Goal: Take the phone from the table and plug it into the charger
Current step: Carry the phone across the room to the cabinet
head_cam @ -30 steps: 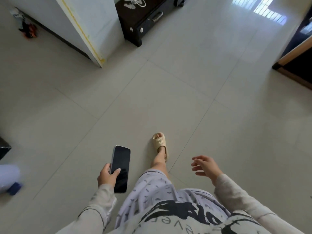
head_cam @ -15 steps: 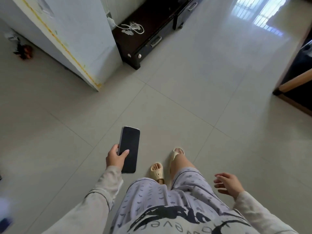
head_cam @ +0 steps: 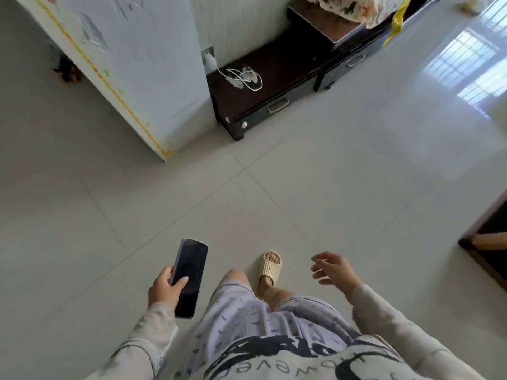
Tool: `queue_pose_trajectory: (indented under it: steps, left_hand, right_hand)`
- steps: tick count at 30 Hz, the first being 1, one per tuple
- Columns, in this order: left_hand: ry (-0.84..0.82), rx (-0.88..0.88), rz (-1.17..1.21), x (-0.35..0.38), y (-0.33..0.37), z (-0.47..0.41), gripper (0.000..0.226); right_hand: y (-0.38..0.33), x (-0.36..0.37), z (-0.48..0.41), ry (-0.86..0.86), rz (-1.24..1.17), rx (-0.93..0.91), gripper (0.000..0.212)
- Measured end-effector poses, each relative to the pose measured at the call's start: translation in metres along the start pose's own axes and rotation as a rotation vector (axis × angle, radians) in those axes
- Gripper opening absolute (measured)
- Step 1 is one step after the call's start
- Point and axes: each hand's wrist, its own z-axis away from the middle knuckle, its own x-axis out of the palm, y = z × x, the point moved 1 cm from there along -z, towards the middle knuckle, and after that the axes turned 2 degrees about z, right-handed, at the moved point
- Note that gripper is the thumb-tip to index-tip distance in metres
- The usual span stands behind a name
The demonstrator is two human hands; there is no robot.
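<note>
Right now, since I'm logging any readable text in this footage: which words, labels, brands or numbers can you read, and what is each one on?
"owever": large dark letters on the person's shirt, seen upside down and cut off by folds, so the whole word cannot be told.
phone in the left hand: dark screen, no text showing.
charger and cable: no readable marking.
dark cabinet: no label visible.

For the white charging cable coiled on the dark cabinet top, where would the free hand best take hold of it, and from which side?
Likely at the loose end of the white charging cable, pinched from above. It lies flat in loops on the dark wooden cabinet, its other end running to the white plug at the wall. The empty right hand could do this while the left hand holds the black phone. The connector tip is too small to locate.
</note>
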Motion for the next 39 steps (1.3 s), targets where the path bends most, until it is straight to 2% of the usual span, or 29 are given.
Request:
queue_pose_trajectory:
  steps: [7, 14, 19, 22, 27, 32, 36, 39]
  left_hand:
    - [0.104, -0.17, 0.109, 0.013, 0.028, -0.021, 0.019]
    - [0.104, -0.204, 0.091, 0.019, 0.095, -0.077, 0.019]
    - [0.029, -0.128, 0.035, 0.017, 0.182, -0.136, 0.012]
    - [0.0, -0.05, 0.035, 0.013, 0.245, -0.169, 0.026]
    - [-0.03, 0.054, 0.025, 0.008, 0.34, -0.215, 0.03]
    - [-0.02, 0.089, 0.087, 0.013, 0.401, -0.241, 0.015]
    - [0.033, 0.018, 0.145, 0.026, 0.423, -0.253, 0.015]
    - [0.096, -0.131, 0.197, 0.035, 0.429, -0.25, 0.017]
  right_hand:
    - [-0.095, -0.029, -0.047, -0.068, 0.084, -0.13, 0.015]
    - [-0.154, -0.044, -0.111, -0.063, 0.149, -0.05, 0.026]
    - [-0.188, -0.066, -0.152, -0.009, 0.172, 0.089, 0.027]
    - [-0.211, -0.079, -0.17, 0.011, 0.146, 0.144, 0.019]
    - [-0.254, -0.103, -0.199, 0.056, 0.088, 0.183, 0.01]
    - [-0.304, -0.133, -0.24, 0.045, 0.125, 0.179, 0.01]
    - [-0.353, -0.152, -0.287, -0.018, 0.194, 0.161, 0.011]
    - [-0.405, -0.165, -0.325, -0.068, 0.287, 0.144, 0.013]
